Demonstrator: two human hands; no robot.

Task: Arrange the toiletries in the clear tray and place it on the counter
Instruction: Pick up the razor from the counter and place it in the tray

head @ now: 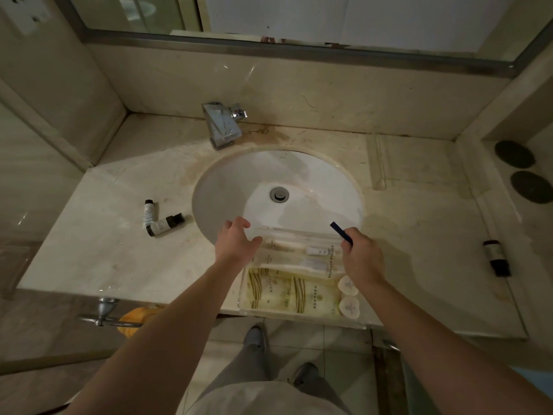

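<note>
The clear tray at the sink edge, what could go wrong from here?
The clear tray overhangs both the sink and the counter's front edge, so a nudge might tip it. The right hand pinches a dark blue item over the basin, where it could drop.

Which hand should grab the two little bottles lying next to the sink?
The left hand. It is open and holds nothing, and the two bottles lie on its side. The right hand already holds a dark blue item.
</note>
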